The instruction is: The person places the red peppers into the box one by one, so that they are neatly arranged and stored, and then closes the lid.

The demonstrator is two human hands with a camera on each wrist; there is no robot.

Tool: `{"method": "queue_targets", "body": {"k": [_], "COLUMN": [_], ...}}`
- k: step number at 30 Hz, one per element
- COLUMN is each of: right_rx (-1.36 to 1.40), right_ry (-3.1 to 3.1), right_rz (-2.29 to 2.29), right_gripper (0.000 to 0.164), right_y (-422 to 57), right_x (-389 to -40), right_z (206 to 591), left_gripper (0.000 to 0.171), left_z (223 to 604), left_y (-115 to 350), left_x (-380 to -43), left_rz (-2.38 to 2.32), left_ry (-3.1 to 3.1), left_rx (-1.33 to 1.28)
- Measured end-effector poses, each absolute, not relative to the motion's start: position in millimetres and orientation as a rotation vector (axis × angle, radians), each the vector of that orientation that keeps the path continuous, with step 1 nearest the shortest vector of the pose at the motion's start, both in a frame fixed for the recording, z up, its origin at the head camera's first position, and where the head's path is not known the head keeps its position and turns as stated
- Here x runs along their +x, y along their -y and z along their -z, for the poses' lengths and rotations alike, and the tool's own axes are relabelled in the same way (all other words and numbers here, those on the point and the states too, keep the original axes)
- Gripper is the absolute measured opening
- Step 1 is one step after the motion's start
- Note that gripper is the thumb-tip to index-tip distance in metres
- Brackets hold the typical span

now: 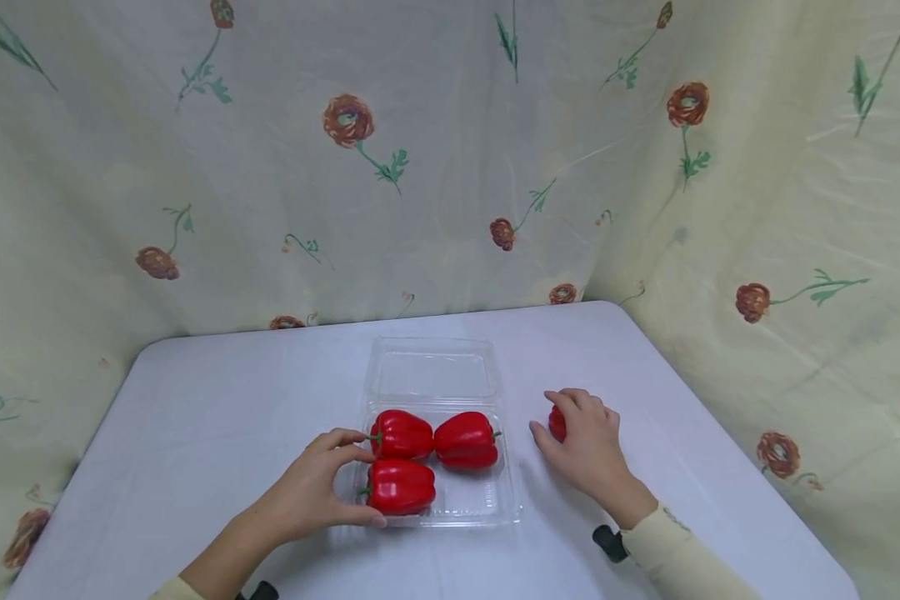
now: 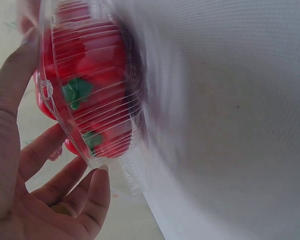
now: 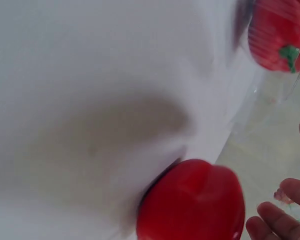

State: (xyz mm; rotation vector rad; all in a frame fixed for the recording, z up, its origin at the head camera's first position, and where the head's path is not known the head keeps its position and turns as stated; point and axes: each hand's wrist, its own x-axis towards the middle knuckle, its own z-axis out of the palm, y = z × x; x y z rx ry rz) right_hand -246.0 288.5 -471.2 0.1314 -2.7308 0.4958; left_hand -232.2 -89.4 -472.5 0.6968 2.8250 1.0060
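A clear plastic clamshell container [image 1: 480,500] lies with its lid [image 1: 431,371] folded back. Inside it are three red bell peppers, two at the left [image 1: 402,434] [image 1: 401,487] and one at the upper right [image 1: 467,441]. My left hand [image 1: 311,483] holds the container's left side, thumb at the near corner and fingertips at the rim [image 2: 65,122]. To the right of the container, my right hand [image 1: 588,446] is over a fourth red bell pepper [image 3: 192,205], largely hidden by it in the head view. In the right wrist view its spread fingers [image 3: 295,192] stand apart from that pepper.
A white-covered table [image 1: 232,417] bears everything. A pale floral curtain [image 1: 420,167] hangs behind the table's far edge and along its right side. Dark wrist-worn devices show at the right wrist [image 1: 609,543] and left wrist [image 1: 262,592].
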Motion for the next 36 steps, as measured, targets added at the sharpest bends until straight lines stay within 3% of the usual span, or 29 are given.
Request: {"method": "queue_targets", "body": {"k": [13, 36], "right_rx": [-0.074, -0.078], "right_ry": [2.82, 2.825], "right_rz": [-0.488, -0.624], "right_gripper": [0.082, 0.09], "right_y": [-335, -343], "right_x": [-246, -238], "right_z": [484, 481], "left_gripper": [0.069, 0.069], "left_z": [474, 472], "left_y": [90, 89], "left_x": [-232, -231], "left_rz": [-1.001, -1.001], "left_ry": [-2.834, -2.847], "left_rx": [0.729, 0.697]}}
